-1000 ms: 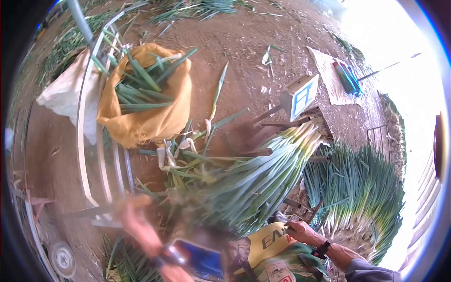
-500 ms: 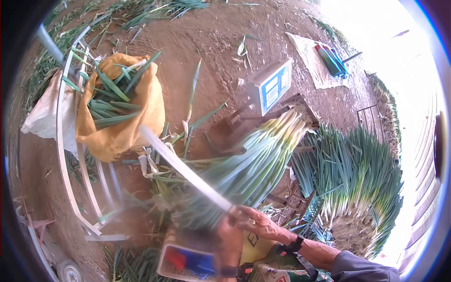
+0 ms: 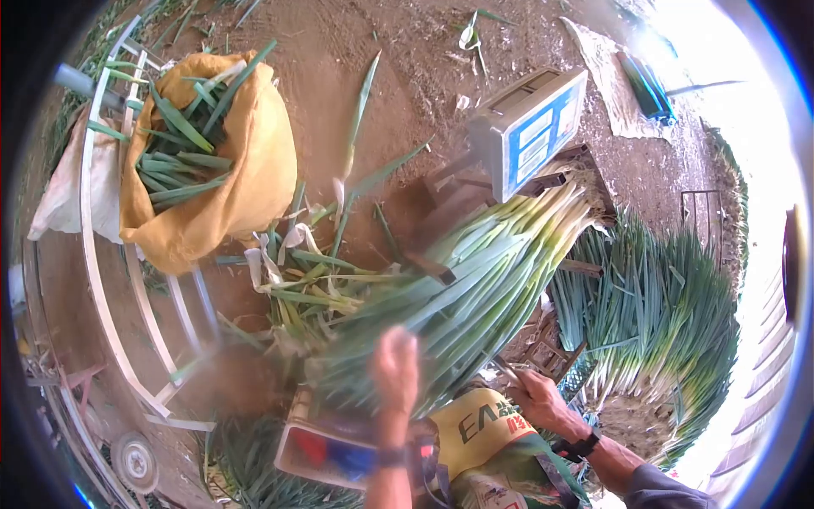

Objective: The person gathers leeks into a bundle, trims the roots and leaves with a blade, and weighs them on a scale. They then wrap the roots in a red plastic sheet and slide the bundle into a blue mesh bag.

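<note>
A big bundle of long green onions (image 3: 492, 263) lies across a metal frame, pale root ends toward the far right and green leaf tips toward me. My left hand (image 3: 397, 369) is over the leaf tips, smeared by motion; its fingers are not clear. To the right of the leaves, my right hand (image 3: 541, 400) is closed around what looks like a long-bladed knife (image 3: 506, 368), seen nearly edge-on. Just beyond the bundle stands a scale display (image 3: 534, 127) with a blue and white panel.
A yellow sack (image 3: 263, 161) of cut green leaves sits at the left inside a metal rack (image 3: 87, 204). More green onions (image 3: 653, 297) stand heaped on the right. Loose leaves litter the dirt floor (image 3: 339, 34). A box with blurred red and blue markings (image 3: 331, 454) is near me.
The long blade, stretched out to the left before, has swung right with my right hand. My left hand has moved up over the leaf tips. The whole view has shifted slightly.
</note>
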The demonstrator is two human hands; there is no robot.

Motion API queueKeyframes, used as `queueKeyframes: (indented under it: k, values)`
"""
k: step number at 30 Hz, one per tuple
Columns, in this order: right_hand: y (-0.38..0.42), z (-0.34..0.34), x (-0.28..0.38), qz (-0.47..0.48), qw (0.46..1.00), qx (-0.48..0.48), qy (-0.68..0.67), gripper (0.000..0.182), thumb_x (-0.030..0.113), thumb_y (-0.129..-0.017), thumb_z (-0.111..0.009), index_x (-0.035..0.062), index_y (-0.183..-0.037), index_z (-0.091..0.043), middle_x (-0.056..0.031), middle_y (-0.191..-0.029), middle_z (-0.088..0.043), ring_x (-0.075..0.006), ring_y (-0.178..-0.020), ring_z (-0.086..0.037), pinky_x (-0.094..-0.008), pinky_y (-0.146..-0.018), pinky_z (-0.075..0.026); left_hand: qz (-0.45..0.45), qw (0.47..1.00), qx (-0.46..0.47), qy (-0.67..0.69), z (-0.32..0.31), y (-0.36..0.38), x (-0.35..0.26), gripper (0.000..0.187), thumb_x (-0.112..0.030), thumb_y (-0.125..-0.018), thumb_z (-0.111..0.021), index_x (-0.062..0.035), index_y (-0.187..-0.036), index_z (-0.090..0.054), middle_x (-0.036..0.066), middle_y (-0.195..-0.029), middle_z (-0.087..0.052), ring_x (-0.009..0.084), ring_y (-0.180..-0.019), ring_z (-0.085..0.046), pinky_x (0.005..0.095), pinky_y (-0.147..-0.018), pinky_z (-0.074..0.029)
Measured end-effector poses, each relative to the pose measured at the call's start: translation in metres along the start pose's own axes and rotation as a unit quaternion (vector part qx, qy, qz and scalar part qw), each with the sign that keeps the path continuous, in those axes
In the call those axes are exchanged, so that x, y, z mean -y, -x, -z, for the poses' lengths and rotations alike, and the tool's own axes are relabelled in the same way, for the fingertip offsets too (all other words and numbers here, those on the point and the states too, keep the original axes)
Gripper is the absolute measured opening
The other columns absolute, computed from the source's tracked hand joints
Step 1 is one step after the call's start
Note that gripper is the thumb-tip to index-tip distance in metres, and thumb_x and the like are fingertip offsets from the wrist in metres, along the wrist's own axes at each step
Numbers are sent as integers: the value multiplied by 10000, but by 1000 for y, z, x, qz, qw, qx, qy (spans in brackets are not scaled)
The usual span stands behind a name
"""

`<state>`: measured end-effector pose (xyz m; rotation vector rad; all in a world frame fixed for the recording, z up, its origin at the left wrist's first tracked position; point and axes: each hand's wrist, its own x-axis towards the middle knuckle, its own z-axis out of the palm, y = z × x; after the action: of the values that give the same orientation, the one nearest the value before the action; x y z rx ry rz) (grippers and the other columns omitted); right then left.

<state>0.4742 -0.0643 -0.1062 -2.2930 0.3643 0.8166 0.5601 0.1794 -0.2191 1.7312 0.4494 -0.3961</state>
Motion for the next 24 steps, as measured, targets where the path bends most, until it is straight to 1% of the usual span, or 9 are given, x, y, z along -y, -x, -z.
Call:
queueKeyframes:
  k: [2,3,6,9,12,13,18,19,24]
  values:
    - [8,19,-3,-11,1000,2,24,309,112,-921,-673,-2,-1200,-606,-197,-899,-621,-393,-824,-633,-459,-708,-500,-81,991,-67,-79,-19,-38,13,330,-210,-992,-656,12,-1232,-611,200,-1173,-688,279,-1052,-687,398,-912,-543]
    - [11,26,-5,-18,999,1,37,331,101,-923,-662,-3,-1229,-592,-204,-921,-625,-408,-845,-636,-466,-717,-504,-111,983,-55,-138,-24,-56,3,313,-164,-984,-637,7,-1245,-608,220,-1200,-668,339,-1128,-646,455,-987,-497]
    - [17,35,-22,-10,996,10,84,350,87,-931,-643,-3,-1261,-568,-208,-945,-620,-411,-871,-638,-481,-730,-506,-207,946,-37,-247,-56,-103,24,303,-159,-970,-634,-11,-1234,-619,222,-1186,-664,376,-1158,-604,489,-1021,-453]
    - [19,39,-24,-22,994,24,107,368,84,-936,-659,-15,-1275,-554,-213,-950,-627,-413,-848,-644,-476,-701,-515,-246,893,11,-377,-74,-124,41,245,-173,-957,-642,-32,-1157,-649,182,-1112,-665,365,-1111,-587,491,-991,-432]
    - [19,38,-31,13,994,2,109,405,77,-932,-676,-33,-1295,-533,-212,-995,-650,-393,-823,-662,-466,-655,-538,-195,896,45,-396,-77,-122,62,158,-182,-948,-650,-55,-1041,-669,140,-1023,-652,342,-1020,-591,478,-921,-438]
    - [18,40,-28,7,994,5,106,409,75,-932,-675,-34,-1299,-530,-210,-1002,-655,-389,-820,-666,-467,-648,-543,-235,901,24,-365,-78,-119,68,96,-160,-921,-663,-70,-955,-669,111,-960,-633,331,-969,-580,476,-877,-429]
    - [14,43,-26,39,985,21,169,447,58,-922,-676,-7,-1342,-539,-177,-977,-667,-332,-731,-655,-443,-590,-544,-201,907,18,-369,-85,-112,78,73,-104,-858,-686,-77,-924,-670,104,-930,-628,327,-955,-588,467,-844,-435]
    - [13,48,-15,4,985,33,170,466,32,-900,-671,14,-1353,-560,-151,-957,-641,-305,-740,-646,-431,-585,-540,-202,906,11,-372,-87,-114,80,61,-100,-855,-686,-73,-907,-668,108,-920,-626,332,-945,-589,471,-831,-440]
    - [6,49,-8,63,980,22,188,532,-26,-856,-635,39,-1379,-566,-153,-969,-607,-320,-775,-644,-440,-605,-538,-167,932,-32,-320,-91,-116,96,88,-126,-834,-681,-54,-841,-630,141,-888,-603,369,-897,-586,510,-776,-451]
